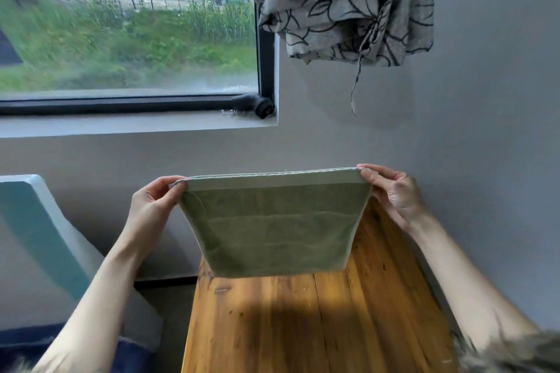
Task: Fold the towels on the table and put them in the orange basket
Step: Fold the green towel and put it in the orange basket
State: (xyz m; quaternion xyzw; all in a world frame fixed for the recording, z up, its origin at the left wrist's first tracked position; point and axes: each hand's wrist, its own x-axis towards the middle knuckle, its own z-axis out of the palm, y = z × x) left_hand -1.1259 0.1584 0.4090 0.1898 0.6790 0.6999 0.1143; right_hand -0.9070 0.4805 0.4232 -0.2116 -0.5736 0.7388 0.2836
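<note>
A green towel [272, 221] hangs doubled over in the air above the far end of the wooden table [318, 327]. My left hand [151, 206] pinches its upper left corner. My right hand [391, 191] pinches the upper right corner. The top edge is stretched level between both hands, and the lower edge hangs just above the tabletop. No orange basket shows in the head view.
A grey wall stands right behind the table, with a window [127, 24] at upper left. A patterned curtain [342, 3] hangs bunched above, a cord dangling below it. A white and teal chair [39, 236] stands left of the table. Grey fuzzy fabric [515, 354] lies at the bottom right corner.
</note>
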